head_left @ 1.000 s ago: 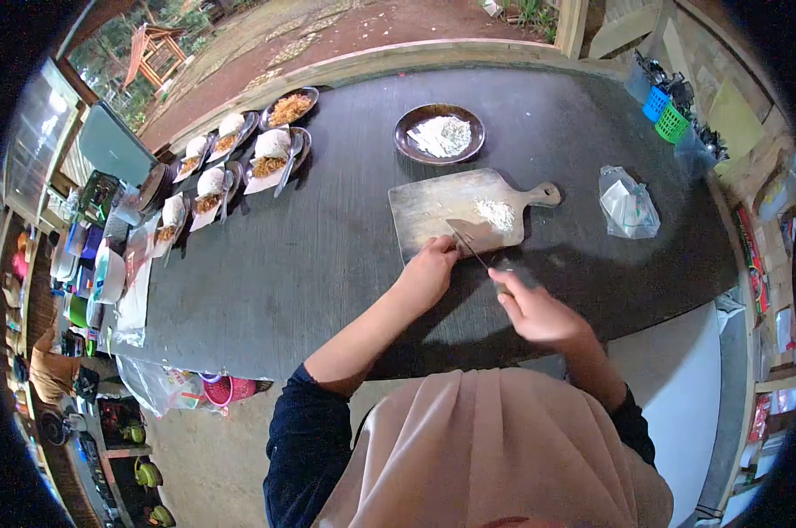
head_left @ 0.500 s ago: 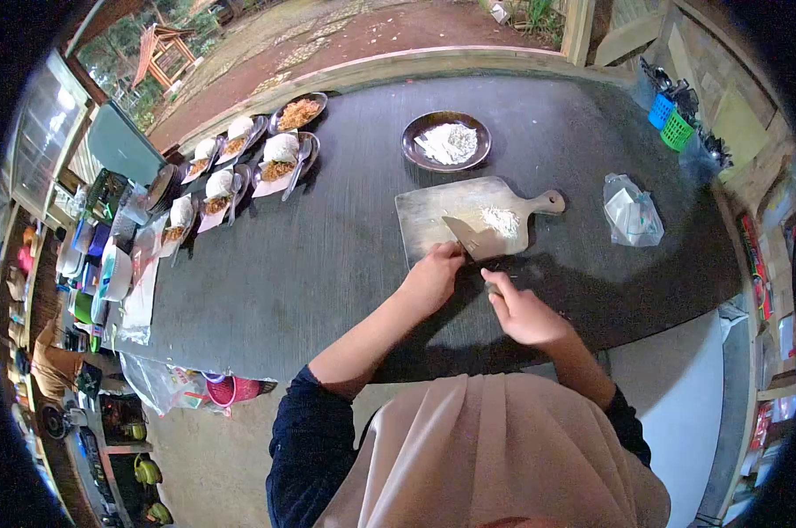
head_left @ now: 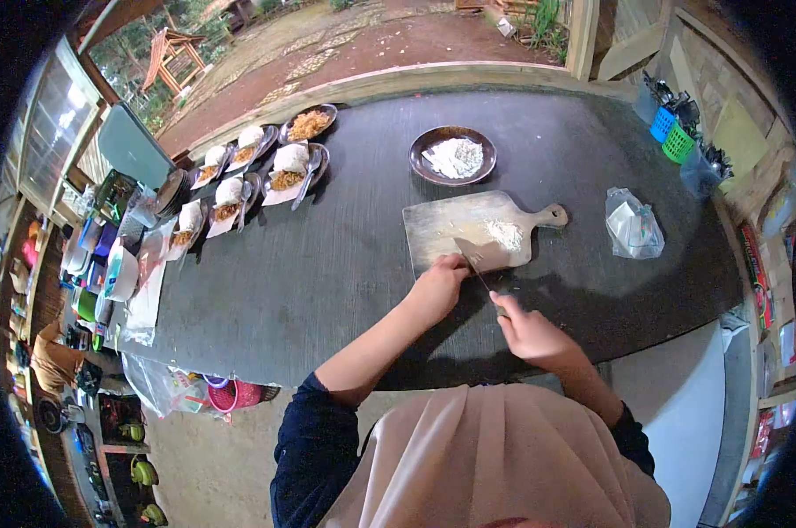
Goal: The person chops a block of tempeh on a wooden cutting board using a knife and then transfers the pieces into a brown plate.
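My right hand (head_left: 539, 334) grips a knife (head_left: 475, 266) by its handle, with the blade angled up and left over the near edge of a wooden cutting board (head_left: 424, 220). Close against the blade is my left hand (head_left: 442, 283), its fingers pressed together at the board's near edge; what they hold is hidden. Finely cut white pieces (head_left: 505, 234) lie in a small heap near the board's handle. Beyond the board, a dark brown plate (head_left: 418, 169) carries more white pieces.
Several plates of rice (head_left: 290, 158) with spoons stand at the back left, beside a plate of orange-brown food (head_left: 310, 124). A clear plastic bag (head_left: 634, 224) lies right of the board. Blue and green baskets (head_left: 678, 143) of cutlery stand at the right edge.
The head view has tilted up slightly, so the table sits lower in the picture. The knife and my right hand have drawn a little towards me; my left hand stays at the board.
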`<state>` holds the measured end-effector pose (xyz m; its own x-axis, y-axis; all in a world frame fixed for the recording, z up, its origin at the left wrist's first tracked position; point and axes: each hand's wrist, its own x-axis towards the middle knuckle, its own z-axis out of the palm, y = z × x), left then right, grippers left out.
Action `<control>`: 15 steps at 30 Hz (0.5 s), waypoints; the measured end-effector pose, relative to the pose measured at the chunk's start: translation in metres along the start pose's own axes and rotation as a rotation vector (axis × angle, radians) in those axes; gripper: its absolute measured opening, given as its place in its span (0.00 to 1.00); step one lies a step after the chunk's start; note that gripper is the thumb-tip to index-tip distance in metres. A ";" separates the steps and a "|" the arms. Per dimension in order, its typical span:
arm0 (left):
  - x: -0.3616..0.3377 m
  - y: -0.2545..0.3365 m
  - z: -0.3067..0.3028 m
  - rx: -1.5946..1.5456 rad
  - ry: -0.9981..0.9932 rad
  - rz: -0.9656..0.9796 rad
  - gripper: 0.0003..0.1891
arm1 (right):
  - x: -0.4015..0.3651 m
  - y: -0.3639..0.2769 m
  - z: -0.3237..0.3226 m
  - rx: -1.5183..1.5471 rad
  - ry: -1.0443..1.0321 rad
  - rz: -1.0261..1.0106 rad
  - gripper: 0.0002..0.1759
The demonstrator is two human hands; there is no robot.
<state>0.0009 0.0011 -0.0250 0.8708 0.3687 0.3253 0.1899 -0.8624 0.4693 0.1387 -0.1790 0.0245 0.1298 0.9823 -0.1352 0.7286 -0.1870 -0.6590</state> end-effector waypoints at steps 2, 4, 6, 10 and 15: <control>0.000 0.000 0.002 0.024 0.000 -0.018 0.14 | 0.011 0.006 0.017 0.060 0.124 -0.058 0.22; -0.001 0.001 0.002 0.007 0.000 -0.013 0.14 | 0.015 0.000 -0.006 0.152 0.086 -0.087 0.23; 0.003 0.000 -0.002 0.001 0.010 0.004 0.13 | 0.011 -0.001 -0.018 0.138 0.071 -0.094 0.22; 0.001 0.002 -0.002 -0.006 0.013 -0.013 0.13 | 0.001 -0.003 0.015 -0.101 0.050 0.028 0.24; 0.004 -0.001 0.000 0.040 0.015 -0.030 0.13 | 0.009 -0.002 -0.014 0.087 0.042 -0.073 0.22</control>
<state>0.0041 0.0036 -0.0239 0.8573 0.3997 0.3244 0.2342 -0.8641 0.4456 0.1479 -0.1698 0.0351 0.1082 0.9926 -0.0543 0.6762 -0.1135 -0.7279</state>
